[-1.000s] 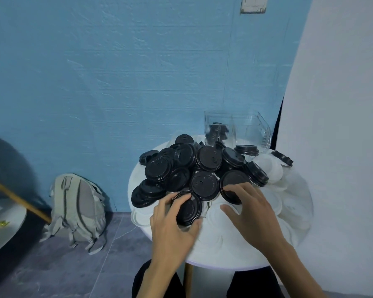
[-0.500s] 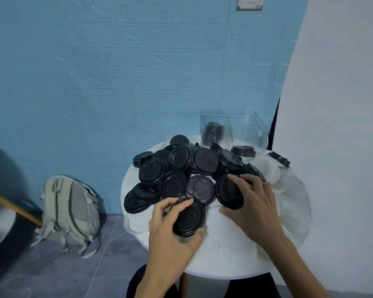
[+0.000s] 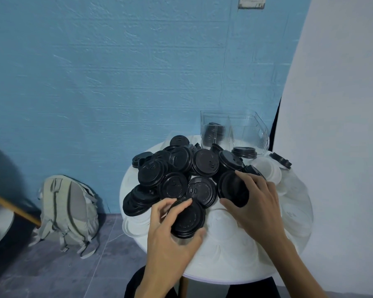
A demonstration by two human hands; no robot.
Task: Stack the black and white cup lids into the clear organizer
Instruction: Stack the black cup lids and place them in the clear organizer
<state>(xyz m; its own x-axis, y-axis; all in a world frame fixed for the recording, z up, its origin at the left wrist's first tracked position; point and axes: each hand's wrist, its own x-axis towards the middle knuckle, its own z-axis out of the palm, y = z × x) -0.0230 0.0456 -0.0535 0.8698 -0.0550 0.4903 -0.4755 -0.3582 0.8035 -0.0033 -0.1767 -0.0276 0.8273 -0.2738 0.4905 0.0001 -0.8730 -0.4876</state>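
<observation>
The left hand (image 3: pixel 172 237) grips a short stack of black lids (image 3: pixel 188 218) at the near edge of the pile, thumb on the right side of the stack and fingers curled over its top and left rim. The right hand (image 3: pixel 257 204) grasps a single black lid (image 3: pixel 232 188), tilted up on edge, with fingers spread over its far rim and the thumb beneath its lower edge.

Both hands work over a round white table (image 3: pixel 224 272). A heap of loose black lids (image 3: pixel 177 168) covers the left and middle of the table, many overlapping, some lying flat and some leaning on their neighbours. White lids (image 3: pixel 269 171) lie on the right side and along the near part of the table, hard to tell apart from the white surface beneath them.

At the far edge of the table stands the clear organizer (image 3: pixel 235 131), close to the blue wall (image 3: pixel 116 72). Its left compartment holds a few black lids (image 3: pixel 212 132) standing on edge; the right compartment looks see-through, and whether white lids sit inside it cannot be told. One black lid (image 3: pixel 243 152) sits flat just in front of the organizer, and another (image 3: pixel 280 160) lies at the right rim of the table.

On the grey floor to the left, a grey backpack (image 3: pixel 68 211) leans against the wall. A wooden stick (image 3: pixel 11 207) slants in from the left edge. A white wall (image 3: pixel 336 125) rises on the right.
</observation>
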